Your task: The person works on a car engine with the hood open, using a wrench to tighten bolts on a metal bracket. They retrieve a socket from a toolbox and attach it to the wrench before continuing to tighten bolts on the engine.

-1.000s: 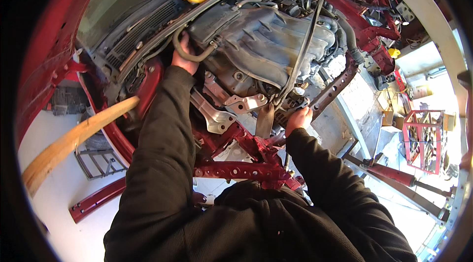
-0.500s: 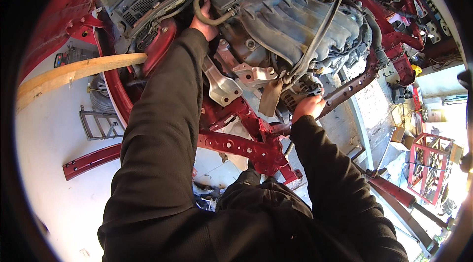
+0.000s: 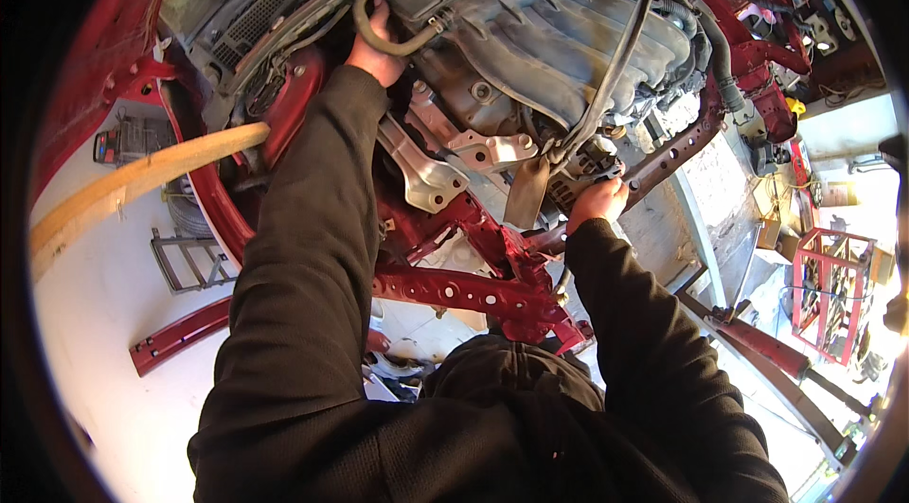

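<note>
A dark engine [image 3: 559, 39] with a ribbed plastic cover sits in the red front end of a car. My left hand [image 3: 375, 53] is at the engine's left side, partly behind a curved tan hose [image 3: 363, 25]. One digit points up along the cover; the other fingers are hidden. On the engine's near side, my right hand [image 3: 598, 202] is closed round what looks like the alternator [image 3: 566, 193]. A strap [image 3: 620, 58] runs tight over the engine, its loose end [image 3: 526, 193] hanging beside that part. Silvery brackets [image 3: 434, 183] stick out between my hands.
A wooden bar [image 3: 151, 153] juts in from the left against the red bodywork. Below the engine lies a red frame rail [image 3: 445, 287]. At the right are a red lifting ram [image 3: 767, 347] and a red rack [image 3: 833, 295]. Loose parts lie near my feet.
The view has shifted slightly, and the wooden bar and hose appear farther left. Both hands keep their places on the engine.
</note>
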Action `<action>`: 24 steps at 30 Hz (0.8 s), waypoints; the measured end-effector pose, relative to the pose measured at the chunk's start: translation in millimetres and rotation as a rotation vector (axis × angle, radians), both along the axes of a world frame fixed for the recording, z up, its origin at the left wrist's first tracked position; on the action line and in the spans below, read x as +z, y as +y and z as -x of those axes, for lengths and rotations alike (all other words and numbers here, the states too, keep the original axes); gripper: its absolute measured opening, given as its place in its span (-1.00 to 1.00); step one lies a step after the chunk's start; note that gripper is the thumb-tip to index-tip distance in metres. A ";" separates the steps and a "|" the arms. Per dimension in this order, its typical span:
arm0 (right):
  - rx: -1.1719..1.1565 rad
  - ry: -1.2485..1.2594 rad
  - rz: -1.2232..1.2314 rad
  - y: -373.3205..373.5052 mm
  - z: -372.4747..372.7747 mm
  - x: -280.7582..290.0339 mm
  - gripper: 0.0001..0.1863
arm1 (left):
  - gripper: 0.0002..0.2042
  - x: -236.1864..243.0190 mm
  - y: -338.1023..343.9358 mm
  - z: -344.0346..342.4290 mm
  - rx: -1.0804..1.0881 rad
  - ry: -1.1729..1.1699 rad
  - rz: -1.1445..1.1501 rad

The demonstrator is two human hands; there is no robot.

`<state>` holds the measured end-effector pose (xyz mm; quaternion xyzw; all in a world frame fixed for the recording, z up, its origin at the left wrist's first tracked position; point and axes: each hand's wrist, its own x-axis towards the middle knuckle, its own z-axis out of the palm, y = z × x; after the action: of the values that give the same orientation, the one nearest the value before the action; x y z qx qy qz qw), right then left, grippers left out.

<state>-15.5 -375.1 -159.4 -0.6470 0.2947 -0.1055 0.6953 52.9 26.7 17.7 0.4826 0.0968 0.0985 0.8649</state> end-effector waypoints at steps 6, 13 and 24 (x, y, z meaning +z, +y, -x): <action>-0.034 0.038 0.144 0.1 -8.5 -19.7 -0.63 | -0.28 -1.7 2.1 -1.4 0.043 0.034 0.026; -0.032 0.055 0.184 -2.2 -11.6 -26.8 -0.63 | -0.33 -5.0 6.1 -1.8 0.005 0.006 0.003; 0.064 0.181 0.157 -3.7 -9.1 9.5 -0.54 | -0.32 -3.8 4.9 -2.0 0.001 0.087 0.026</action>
<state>-6.4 -378.8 -149.8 -0.7153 0.3262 -0.0473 0.6162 54.9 31.6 13.8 0.4750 0.1359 0.0763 0.8661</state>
